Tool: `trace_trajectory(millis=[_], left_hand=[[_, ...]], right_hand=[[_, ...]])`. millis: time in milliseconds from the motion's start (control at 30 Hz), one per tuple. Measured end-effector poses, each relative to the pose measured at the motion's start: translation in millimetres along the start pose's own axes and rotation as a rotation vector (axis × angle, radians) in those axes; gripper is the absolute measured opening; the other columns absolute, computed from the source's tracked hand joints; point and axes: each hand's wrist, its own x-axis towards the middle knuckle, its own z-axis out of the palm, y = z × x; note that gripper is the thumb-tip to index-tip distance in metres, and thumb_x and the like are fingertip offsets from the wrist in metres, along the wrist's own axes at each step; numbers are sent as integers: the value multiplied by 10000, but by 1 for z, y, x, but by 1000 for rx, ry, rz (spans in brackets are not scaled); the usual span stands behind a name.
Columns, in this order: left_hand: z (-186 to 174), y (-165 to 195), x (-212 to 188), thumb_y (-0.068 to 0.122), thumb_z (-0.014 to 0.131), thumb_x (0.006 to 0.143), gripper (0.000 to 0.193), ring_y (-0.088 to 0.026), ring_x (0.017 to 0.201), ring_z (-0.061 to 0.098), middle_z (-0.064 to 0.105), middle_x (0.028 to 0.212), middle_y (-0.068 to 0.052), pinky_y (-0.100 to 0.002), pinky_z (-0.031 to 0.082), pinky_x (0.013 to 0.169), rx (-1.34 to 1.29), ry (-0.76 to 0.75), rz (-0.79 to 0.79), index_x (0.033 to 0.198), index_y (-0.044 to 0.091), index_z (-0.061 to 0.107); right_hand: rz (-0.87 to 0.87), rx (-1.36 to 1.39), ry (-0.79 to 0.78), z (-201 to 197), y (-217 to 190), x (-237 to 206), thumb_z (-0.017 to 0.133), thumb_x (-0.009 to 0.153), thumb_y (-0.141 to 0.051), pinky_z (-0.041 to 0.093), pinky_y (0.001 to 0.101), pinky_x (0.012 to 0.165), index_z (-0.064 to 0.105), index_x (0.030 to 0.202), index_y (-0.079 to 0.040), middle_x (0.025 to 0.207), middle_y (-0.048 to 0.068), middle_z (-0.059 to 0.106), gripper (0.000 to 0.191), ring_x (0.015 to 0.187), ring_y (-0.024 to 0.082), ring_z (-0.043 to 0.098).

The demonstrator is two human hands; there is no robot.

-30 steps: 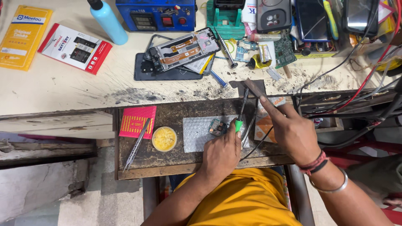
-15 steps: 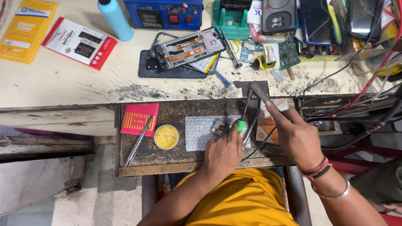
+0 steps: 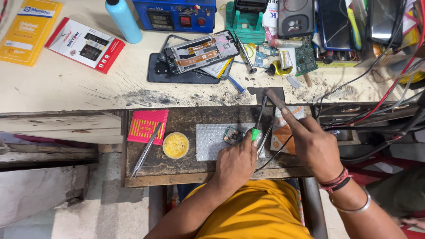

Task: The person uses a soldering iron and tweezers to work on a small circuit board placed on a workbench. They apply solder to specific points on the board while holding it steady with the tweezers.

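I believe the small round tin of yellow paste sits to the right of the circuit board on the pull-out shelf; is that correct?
Not quite: the head view shows the round tin of yellow paste to the left of the circuit board, beside the tweezers. It does sit on the pull-out shelf.

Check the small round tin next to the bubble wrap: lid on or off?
Off. The round tin shows its yellow paste from above, with no lid over it; it sits between the tweezers and the bubble wrap.

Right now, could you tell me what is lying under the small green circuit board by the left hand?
The small circuit board rests on a sheet of bubble wrap laid on the pull-out wooden shelf. The left hand covers the sheet's right part, so anything beneath it is hidden.
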Motion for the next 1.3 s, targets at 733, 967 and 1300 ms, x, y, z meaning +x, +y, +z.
trace_trajectory(millis=[733, 967, 1300], left_hand=[[6, 10, -5, 179, 517, 1038, 352, -335, 515, 699, 705, 651, -188, -443, 584, 486, -18, 29, -13, 1280, -56, 617], [6, 2, -4, 185, 525, 1031, 334, -349, 544, 706, 706, 671, -197, -459, 588, 515, -20, 16, -23, 1256, -41, 625], [-6, 8, -5, 265, 557, 1019, 493, -358, 532, 700, 708, 665, -197, -474, 579, 500, -65, 37, -14, 1400, -47, 524]], right_hand=[[-32, -80, -3, 2, 2, 23, 606, 908, -27, 525, 426, 544, 593, 1478, -220, 853, 88, 595, 602, 622, 320, 637], [53, -2, -19, -5, -1, -16, 604, 928, -53, 520, 436, 542, 583, 1472, -220, 851, 93, 589, 569, 607, 321, 628], [42, 37, 35, -9, -2, -10, 639, 923, -62, 511, 431, 541, 574, 1481, -240, 894, 82, 619, 589, 643, 327, 628]])
